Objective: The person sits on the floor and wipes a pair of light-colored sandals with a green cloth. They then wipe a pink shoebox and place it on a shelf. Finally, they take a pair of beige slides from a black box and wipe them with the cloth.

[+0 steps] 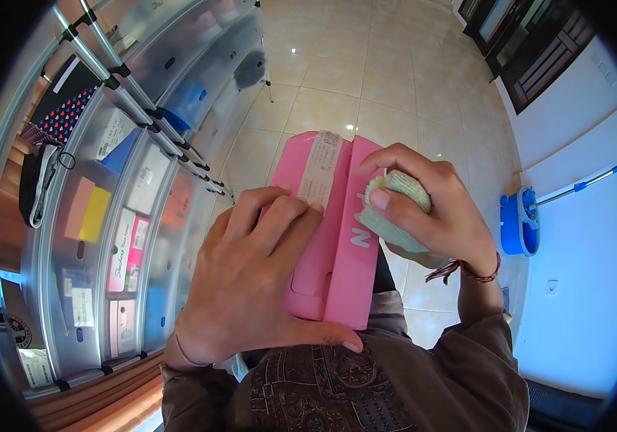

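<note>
A pink shoebox (315, 257) with white lettering on its right side and a paper label (323, 167) on its top is held in front of my body. My left hand (245, 270) lies spread over its left part, fingers on the top face and thumb stretched along the near edge. In my right hand (434, 209) is a bunched pale green cloth (408, 201), gripped between thumb and fingers. That hand presses the cloth against the lettered side of the box, near its far right part. The underside of the box is hidden.
On my left stands a metal-framed rack (117, 90) with clear plastic drawers full of boxes. A pair of dark straps (34, 183) hangs from it. To the right, a blue mop bucket (519, 227) stands by the white wall (582, 288). Tiled floor (344, 72) stretches ahead toward dark doors (539, 50).
</note>
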`<state>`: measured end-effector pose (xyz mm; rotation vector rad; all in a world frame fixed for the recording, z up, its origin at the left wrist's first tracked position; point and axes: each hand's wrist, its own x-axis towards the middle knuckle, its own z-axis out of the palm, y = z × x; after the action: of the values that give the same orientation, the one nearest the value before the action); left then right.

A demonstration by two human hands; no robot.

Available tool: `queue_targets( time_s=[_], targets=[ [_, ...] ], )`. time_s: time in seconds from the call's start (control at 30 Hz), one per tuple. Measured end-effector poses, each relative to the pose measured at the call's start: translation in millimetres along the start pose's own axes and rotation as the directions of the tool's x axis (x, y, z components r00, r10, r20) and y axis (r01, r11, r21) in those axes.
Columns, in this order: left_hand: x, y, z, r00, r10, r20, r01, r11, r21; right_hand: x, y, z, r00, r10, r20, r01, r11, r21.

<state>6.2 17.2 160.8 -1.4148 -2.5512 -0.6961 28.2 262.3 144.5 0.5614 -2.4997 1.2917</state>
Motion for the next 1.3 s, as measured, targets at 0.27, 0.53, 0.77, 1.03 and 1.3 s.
queue_targets(
  time_s=[0.27, 0.53, 0.77, 1.03, 1.3],
  targets=[
    [-16.4, -10.7, -2.4, 0.998, -0.057, 0.004, 0.057, 0.995, -0.078, 10.1, 19.0, 5.2, 0.959, 0.219, -0.18, -0.206, 0.975, 0.086],
    [-45.3, -28.7, -12.9, 0.998, -0.056, 0.002, 0.055, 0.974, -0.22, 23.9, 28.7, 32.7, 0.973, 0.229, -0.017, -0.211, 0.922, 0.325],
    [-72.0, -33.3, -12.6, 0.986, -0.165, -0.041, 0.128, 0.881, -0.456, 40.8, 4.0, 45.8, 0.973, 0.216, -0.088, -0.173, 0.922, 0.346],
    [-67.9, -23.8, -6.7, 0.989, -0.139, -0.049, 0.11, 0.916, -0.386, 71.7, -36.4, 68.4, 0.9, -0.415, 0.132, 0.428, 0.788, -0.442],
    [-63.3, -28.8, -7.7, 0.979, -0.204, -0.021, 0.182, 0.911, -0.369, 81.5, -30.3, 59.7, 0.94, -0.292, 0.178, 0.341, 0.775, -0.532]
  ],
)
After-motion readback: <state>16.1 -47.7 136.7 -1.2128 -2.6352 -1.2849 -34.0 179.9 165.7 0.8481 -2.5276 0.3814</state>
